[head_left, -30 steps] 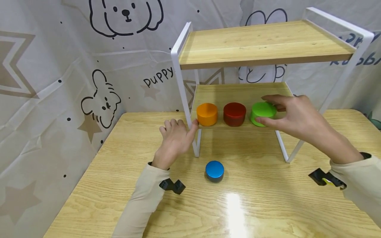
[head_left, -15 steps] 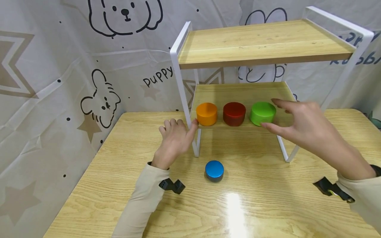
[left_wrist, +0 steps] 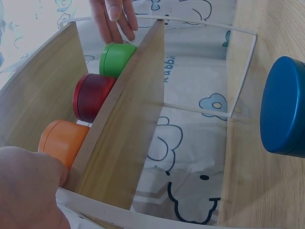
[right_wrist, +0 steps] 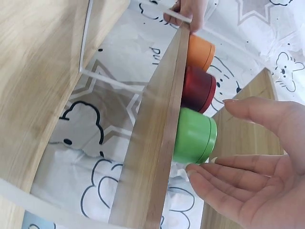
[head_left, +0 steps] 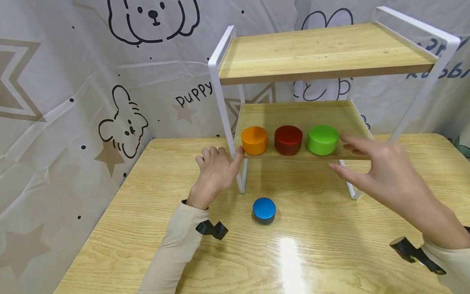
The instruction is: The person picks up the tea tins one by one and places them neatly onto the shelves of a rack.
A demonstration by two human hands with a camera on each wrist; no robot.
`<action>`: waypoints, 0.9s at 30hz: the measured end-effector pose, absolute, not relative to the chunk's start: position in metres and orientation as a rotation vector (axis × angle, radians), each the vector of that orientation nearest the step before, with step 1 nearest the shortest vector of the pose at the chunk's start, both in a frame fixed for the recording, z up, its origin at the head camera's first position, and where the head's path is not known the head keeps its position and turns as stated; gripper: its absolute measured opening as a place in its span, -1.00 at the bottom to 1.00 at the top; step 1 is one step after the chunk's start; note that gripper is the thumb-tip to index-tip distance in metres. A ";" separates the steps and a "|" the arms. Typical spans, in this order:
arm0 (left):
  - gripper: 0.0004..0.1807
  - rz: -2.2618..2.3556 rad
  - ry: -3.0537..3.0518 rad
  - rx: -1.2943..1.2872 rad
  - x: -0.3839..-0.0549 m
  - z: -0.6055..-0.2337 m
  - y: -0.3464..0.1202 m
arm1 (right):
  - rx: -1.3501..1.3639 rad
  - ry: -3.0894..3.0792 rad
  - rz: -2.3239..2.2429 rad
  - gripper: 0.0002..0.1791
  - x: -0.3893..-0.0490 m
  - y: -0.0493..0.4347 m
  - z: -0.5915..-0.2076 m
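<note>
An orange round tin (head_left: 254,141), a dark red round tin (head_left: 288,140) and a green round tin (head_left: 323,140) stand in a row on the lower board of a two-tier shelf rack (head_left: 327,53). My left hand (head_left: 216,171) holds the rack's left white post, its thumb by the orange tin. Just right of the green tin is my right hand (head_left: 389,167), fingers and thumb spread apart with nothing between them. In the right wrist view a gap shows between the thumb and the green tin (right_wrist: 195,136). A blue round tin (head_left: 264,210) sits on the table in front.
The rack's white metal legs (head_left: 349,179) stand on the wooden table (head_left: 154,212). Its upper board (head_left: 330,51) overhangs the row of tins. A printed cloth (head_left: 176,81) hangs behind and to the left.
My right hand has let go of the green tin and drawn back to the right and toward me. The green tin stays on the lower board. My left hand has not moved.
</note>
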State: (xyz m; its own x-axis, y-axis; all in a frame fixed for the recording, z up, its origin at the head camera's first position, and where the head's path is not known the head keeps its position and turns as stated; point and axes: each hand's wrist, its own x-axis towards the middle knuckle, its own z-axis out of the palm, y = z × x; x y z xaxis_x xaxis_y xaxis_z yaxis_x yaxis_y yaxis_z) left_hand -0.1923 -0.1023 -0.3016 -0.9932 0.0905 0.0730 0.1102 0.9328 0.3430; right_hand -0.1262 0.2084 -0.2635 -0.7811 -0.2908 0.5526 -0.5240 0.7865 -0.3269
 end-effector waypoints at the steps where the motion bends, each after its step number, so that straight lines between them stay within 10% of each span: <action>1: -0.24 -0.541 -3.033 -0.159 -0.192 -0.302 -0.103 | 0.621 -2.468 0.649 -0.32 -0.125 0.207 -0.265; 27: -0.24 -0.542 -3.041 -0.172 -0.191 -0.302 -0.102 | 0.817 -2.441 0.883 -0.50 -0.114 0.162 -0.330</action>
State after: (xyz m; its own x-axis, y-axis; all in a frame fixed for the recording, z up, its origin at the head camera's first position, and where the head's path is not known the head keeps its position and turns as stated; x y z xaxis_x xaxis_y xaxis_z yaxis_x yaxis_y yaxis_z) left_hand -0.1912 -0.1024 -0.3018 -0.9927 0.1006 0.0662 0.1173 0.9325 0.3417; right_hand -0.1140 0.1624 -0.3304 -0.7409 -0.3827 0.5520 -0.6473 0.6262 -0.4346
